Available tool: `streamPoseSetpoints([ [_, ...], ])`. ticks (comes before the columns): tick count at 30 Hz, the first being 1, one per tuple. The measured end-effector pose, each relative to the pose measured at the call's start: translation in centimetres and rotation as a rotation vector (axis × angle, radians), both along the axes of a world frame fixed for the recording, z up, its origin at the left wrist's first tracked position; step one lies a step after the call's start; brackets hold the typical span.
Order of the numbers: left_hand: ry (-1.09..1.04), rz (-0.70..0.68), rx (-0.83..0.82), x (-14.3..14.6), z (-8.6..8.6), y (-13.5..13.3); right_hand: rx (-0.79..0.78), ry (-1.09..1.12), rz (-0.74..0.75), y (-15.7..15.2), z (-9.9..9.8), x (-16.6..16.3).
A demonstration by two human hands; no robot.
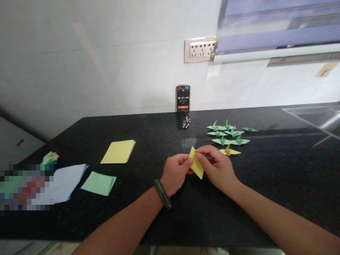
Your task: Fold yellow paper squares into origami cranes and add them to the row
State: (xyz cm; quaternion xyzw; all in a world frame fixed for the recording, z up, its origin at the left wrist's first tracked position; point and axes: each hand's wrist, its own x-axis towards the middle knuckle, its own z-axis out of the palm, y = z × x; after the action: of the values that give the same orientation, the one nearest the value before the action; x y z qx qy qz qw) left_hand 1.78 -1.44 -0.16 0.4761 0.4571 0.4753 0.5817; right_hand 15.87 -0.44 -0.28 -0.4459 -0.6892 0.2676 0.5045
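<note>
A folded piece of yellow paper point(197, 165) is held up between both hands over the dark counter. My left hand point(177, 169), with a dark bangle on its wrist, pinches the paper's left edge between thumb and fingers. On the other side, my right hand point(216, 163) grips its upper right edge, thumb on the near face. Just beyond the right hand lies a yellow paper crane point(228, 151), partly hidden by that hand. Several green paper cranes point(222, 141) are grouped behind it.
To the left lie a stack of yellow paper point(118, 151), a folded green sheet point(98, 183) and white paper point(65, 182). A phone point(183, 100) showing a timer leans on the wall, with a beaded strap point(187, 121) before it. A metal sink edge point(313, 122) is at far right.
</note>
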Motion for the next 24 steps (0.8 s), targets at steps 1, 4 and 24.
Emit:
streamPoseSetpoints([
  [1,0.010,0.024,0.009,-0.03,-0.01,0.05,-0.028,0.042,-0.026,0.02,0.09,0.03],
  [4,0.085,0.102,0.065,-0.23,0.04,0.21,-0.060,0.040,-0.094,0.23,0.37,0.16],
  [24,0.375,0.173,0.264,-0.08,-0.06,-0.12,0.018,-0.278,-0.115,-0.12,0.12,-0.52],
])
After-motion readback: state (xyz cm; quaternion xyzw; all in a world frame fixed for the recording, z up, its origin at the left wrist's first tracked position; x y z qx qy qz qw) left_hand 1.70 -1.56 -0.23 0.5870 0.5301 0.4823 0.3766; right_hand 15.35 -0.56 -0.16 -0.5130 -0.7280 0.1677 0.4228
